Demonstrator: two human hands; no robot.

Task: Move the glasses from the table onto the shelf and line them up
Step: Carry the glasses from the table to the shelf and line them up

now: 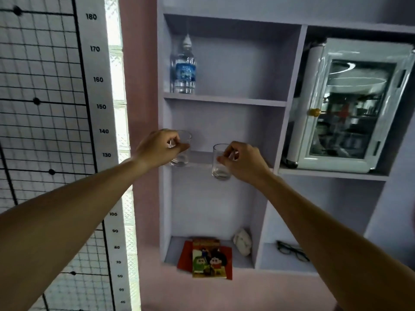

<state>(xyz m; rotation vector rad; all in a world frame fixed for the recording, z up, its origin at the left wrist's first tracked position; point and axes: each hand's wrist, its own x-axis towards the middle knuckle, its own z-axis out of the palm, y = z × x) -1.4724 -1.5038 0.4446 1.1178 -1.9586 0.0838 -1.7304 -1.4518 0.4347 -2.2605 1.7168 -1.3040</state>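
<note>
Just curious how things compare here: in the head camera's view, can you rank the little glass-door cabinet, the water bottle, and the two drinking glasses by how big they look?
1. Glass-door cabinet
2. Water bottle
3. Left-hand glass and right-hand glass: they look alike, and hands partly cover both, so I won't rank them.

Two bare forearms reach into view from the near edge, one at the left and one at the right, each uncovered from elbow to wrist with no sleeve showing. The bare left hand (157,149) and bare right hand (242,161) carry no visible ring, watch, band or glove. Fingernails look short and unpainted.
</note>
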